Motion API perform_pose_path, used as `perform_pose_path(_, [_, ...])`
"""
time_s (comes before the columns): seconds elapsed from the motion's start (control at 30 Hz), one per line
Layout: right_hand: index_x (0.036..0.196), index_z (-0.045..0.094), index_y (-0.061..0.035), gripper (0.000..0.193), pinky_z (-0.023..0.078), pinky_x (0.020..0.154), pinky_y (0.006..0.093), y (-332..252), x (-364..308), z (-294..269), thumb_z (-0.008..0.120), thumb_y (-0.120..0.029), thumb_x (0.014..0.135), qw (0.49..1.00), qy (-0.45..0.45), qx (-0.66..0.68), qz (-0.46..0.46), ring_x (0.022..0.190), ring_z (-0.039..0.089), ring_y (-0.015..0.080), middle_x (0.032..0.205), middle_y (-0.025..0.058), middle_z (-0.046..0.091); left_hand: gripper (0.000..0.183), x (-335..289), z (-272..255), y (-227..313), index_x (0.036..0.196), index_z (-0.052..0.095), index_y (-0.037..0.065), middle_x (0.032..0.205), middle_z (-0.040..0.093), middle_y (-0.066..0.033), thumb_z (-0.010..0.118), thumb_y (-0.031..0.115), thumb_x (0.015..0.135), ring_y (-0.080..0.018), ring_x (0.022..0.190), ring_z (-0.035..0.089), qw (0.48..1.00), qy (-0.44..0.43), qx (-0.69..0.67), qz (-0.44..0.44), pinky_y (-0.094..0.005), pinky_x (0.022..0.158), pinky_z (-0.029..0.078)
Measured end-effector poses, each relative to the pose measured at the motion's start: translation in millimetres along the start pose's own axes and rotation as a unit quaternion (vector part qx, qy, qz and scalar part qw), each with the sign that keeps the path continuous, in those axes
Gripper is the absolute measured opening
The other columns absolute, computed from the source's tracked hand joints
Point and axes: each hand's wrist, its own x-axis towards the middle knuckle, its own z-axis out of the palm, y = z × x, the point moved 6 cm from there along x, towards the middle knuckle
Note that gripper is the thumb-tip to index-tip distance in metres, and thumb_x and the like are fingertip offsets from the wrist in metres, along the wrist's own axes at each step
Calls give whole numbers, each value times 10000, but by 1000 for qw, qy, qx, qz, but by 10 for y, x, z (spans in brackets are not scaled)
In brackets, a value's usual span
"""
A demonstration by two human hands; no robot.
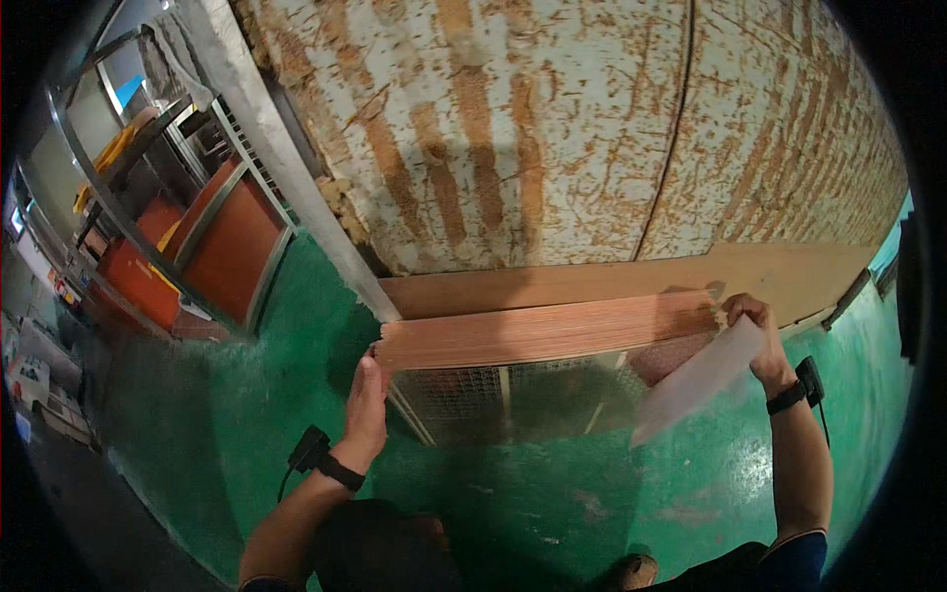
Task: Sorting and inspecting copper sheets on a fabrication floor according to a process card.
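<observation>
A stack of thin, reddish-tan sheets [543,333], their many edges packed together, spans the space between my hands at the near side of a worn work surface [592,128]. My left hand [366,407] presses against the stack's left end, thumb up, with its other fingers partly hidden. At the right end, my right hand [758,335] has its fingers curled around a whitish, translucent sheet [705,383]. This sheet hangs slanting down toward me, blurred at its lower edge. What the sheets are made of I cannot make out.
A plain brown board [789,276] runs along the worn surface's near edge. Below the stack is a mesh-panelled frame [508,400]. A metal-framed cart with orange-red panels [212,247] stands at the left. Green floor [552,503] lies underneath.
</observation>
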Motion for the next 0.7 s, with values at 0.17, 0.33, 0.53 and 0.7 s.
perform_pose_path(0.17, [977,639,-71,199,494,834,327,435,-46,45,622,-269,993,984,36,163,65,1020,587,168,1129,84,625,832,209,-51,-145,1571,362,8,1572,441,-135,343,670,1067,-244,1462,411,997,-11,-72,20,-423,1234,297])
perform_pose_path(0.33, [1170,688,-32,439,529,894,335,982,-315,73,586,-444,1058,952,110,277,63,1021,619,188,1096,89,669,786,226,13,-183,1498,458,-10,1510,528,-140,369,645,1073,-258,1410,489,995,-4,-98,23,-437,1216,337])
perform_pose_path(0.53, [1172,690,-27,446,530,888,336,484,-320,175,581,-445,1060,969,121,195,93,1013,626,193,1091,94,677,717,202,164,-69,1483,476,3,1490,537,-118,382,596,1091,-241,1401,486,996,-7,-93,13,-433,1206,340])
perform_pose_path(0.7, [1173,692,-23,452,530,884,337,200,267,627,576,-445,1061,984,94,124,88,1005,633,197,1086,97,684,677,152,63,-127,1515,438,15,1510,512,-108,462,540,1088,-222,1412,466,996,0,-87,8,-427,1209,330])
